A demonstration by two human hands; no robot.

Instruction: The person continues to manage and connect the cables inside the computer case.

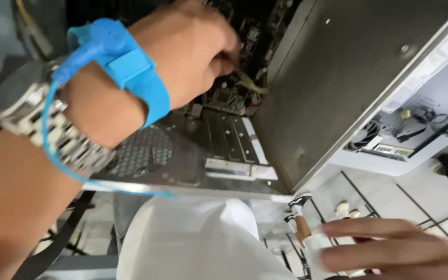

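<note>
Reaching into the open computer case [307, 103], the left hand [187, 52] fills the upper middle of the frame, fingers curled in tight and pinching a small bundle of pale wires [250, 83] right next to the circuit board [229, 96] inside. Can't make out the connector itself, it's blurry and the fingertips hide it. A blue anti-static strap [130, 67] wraps the wrist, its coiled cord [53, 150] looping down toward the lower left, with a metal watch [37, 119] sitting just behind it on the forearm.

The right hand [390, 249] sits in the lower right corner, fingers stretched out flat and close together, resting on or just above something white; it isn't gripping anything that I can tell. Just left of it there's a tool with a brownish handle [302, 223], apart from the fingers.

My read: this is the cable-handling bit of working inside the case, wires held at the board but not clearly seated or freed. Next move probably calls for a steady grip on the plug body instead of the wires, and a straight push or pull in line with the header so no pins get bent. Tight spot too, with the grey side wall right beside the knuckles, so small movements only.

Bottom centre is white fabric [198, 243], and another opened white unit [421, 119] lies at the right edge.
</note>
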